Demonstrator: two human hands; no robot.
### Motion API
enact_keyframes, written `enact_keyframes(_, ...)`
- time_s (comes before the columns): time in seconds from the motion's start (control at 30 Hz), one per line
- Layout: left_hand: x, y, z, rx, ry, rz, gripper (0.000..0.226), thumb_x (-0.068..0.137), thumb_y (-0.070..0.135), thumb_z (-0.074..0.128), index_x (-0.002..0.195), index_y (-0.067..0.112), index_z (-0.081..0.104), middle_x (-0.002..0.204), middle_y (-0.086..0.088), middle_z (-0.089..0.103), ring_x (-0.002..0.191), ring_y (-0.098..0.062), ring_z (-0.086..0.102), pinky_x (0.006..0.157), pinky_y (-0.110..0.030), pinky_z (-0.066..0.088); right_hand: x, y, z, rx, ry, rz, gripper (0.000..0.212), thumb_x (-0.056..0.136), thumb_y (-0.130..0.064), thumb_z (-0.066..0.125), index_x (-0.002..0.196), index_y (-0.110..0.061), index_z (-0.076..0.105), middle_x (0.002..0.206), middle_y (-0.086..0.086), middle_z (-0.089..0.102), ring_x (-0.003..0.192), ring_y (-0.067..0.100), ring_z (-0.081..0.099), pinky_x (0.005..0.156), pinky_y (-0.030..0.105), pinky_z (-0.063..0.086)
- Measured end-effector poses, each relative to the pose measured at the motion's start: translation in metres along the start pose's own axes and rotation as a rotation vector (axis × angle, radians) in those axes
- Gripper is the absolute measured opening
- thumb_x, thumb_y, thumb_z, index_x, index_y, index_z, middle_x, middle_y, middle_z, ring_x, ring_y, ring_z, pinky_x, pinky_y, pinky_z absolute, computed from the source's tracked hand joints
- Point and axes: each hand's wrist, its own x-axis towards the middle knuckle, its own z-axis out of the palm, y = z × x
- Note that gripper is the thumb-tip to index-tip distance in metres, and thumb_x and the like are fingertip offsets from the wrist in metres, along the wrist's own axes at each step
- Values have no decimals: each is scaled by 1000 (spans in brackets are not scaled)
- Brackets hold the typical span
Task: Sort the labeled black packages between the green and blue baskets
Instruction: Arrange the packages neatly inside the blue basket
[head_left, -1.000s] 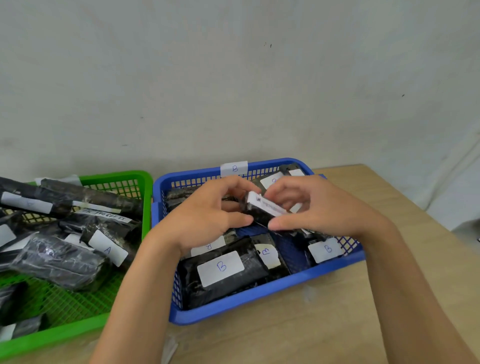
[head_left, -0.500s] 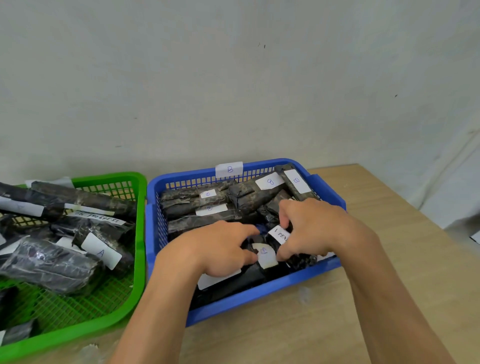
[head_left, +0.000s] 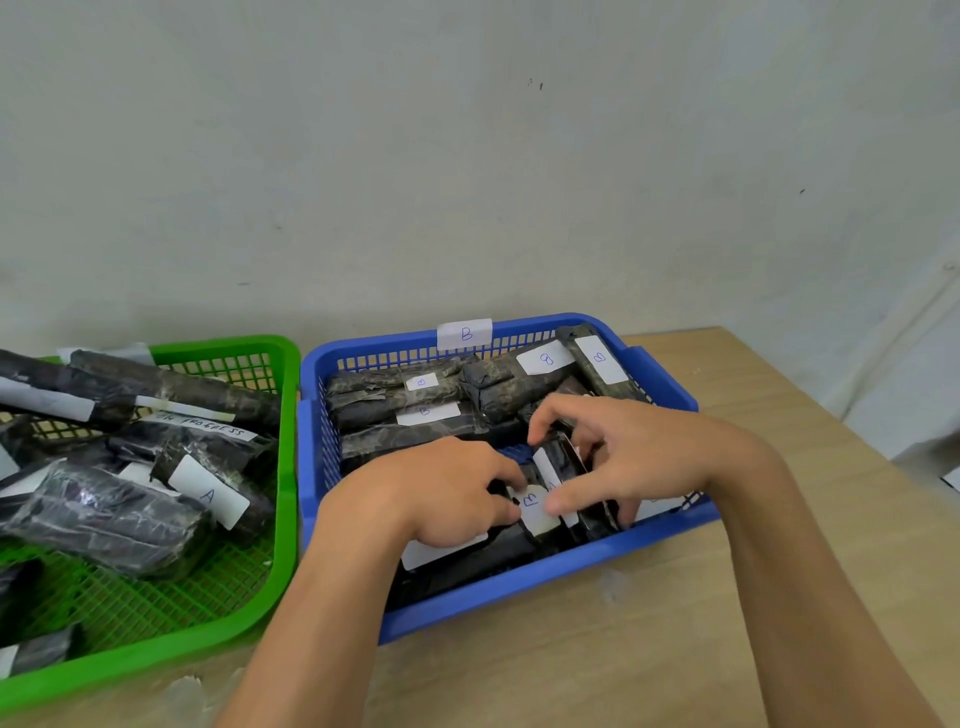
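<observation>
Blue basket (head_left: 519, 597), plastic mesh, paper tag (head_left: 464, 333) marked "B" on its back rim. It is packed with black packages (head_left: 395, 410): oblong, wrapped in crinkled film, with white labels reading B.

Green basket (head_left: 287, 467) just beside it holds longer black rolls (head_left: 171, 389) and bundles, one labelled A. Its left part is cut off from view.

Both hands are in the blue basket's front half. Right hand (head_left: 634, 457), fingers curled, grips a small package (head_left: 558, 460) standing on edge. Left hand (head_left: 436, 493) is curled alongside, fingertips hidden, so I can't tell whether it grips anything.

Pale wooden table (head_left: 675, 649) beneath.
</observation>
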Motion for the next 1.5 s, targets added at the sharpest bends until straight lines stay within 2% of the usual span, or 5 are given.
enact_keyframes(0.2,4,3,3,52,-54,83,43,107,33,43,149,39,48,171,13,7,154,-19,25,123,-40,23,8,7,0,10,107,17,40,81,-22,85,106,-38,59,99,0,59,65,26,74,63,44,65)
enact_keyframes(0.6,5,-4,4,20,-10,111,38,106,35,48,143,35,57,167,15,23,152,-10,26,122,-32,22,20,3,6,-397,294,104,32,90,-8,71,117,-24,75,96,-11,67,63,2,58,48,11,38)
enact_keyframes(0.97,-2,-9,16,-18,108,97,34,103,42,52,136,36,55,143,2,61,124,-18,59,105,-37,46,26,-10,20,-406,306,270,33,73,-19,92,90,-16,64,76,3,73,52,16,73,68,42,65)
enact_keyframes(1.2,-19,-13,14,-42,396,133,46,96,49,62,139,37,54,136,13,62,127,-9,53,106,-36,45,19,17,-13,-171,936,107,19,80,-45,79,86,-35,64,84,-16,71,77,10,67,72,32,51)
enact_keyframes(1.5,-52,-58,-11,-142,901,44,27,90,23,74,116,24,71,111,15,71,103,2,60,88,5,32,31,28,-4,-341,1048,202,15,86,-29,71,100,-26,74,86,-1,76,81,26,68,67,34,52)
